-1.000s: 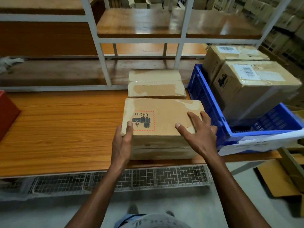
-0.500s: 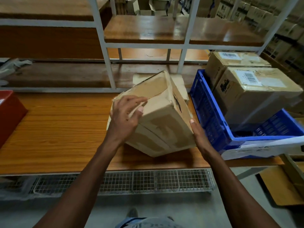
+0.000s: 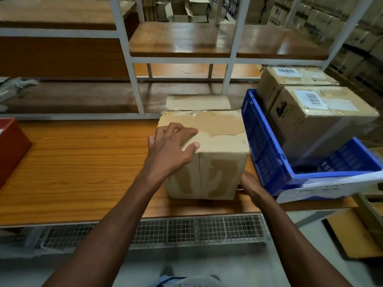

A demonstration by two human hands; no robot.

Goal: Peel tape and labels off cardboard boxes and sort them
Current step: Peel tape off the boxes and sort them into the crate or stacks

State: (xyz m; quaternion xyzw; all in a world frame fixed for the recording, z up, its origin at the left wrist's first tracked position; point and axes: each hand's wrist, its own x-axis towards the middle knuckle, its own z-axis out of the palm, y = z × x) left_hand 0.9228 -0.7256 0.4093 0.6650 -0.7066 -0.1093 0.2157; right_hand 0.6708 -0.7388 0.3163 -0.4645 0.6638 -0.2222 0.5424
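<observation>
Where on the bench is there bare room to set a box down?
Bare wood on the bench between the red bin and the held box. Crowded right: blue crate hugs the box, right hand wedged between.

Dim, warm indoor light, with glare on the glossy upper shelf (image 3: 228,41), probably from overhead. Soft shadow under the cardboard box (image 3: 207,154). Wide-angle bending at edges; slight blur on background cartons, far right.

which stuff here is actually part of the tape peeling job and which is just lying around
Part of the job:
- cardboard box under the left hand, right hand at its lower right corner
- labelled boxes in the blue crate
- box behind

Lying about:
- red bin
- crumpled wrapping on the shelf
</observation>
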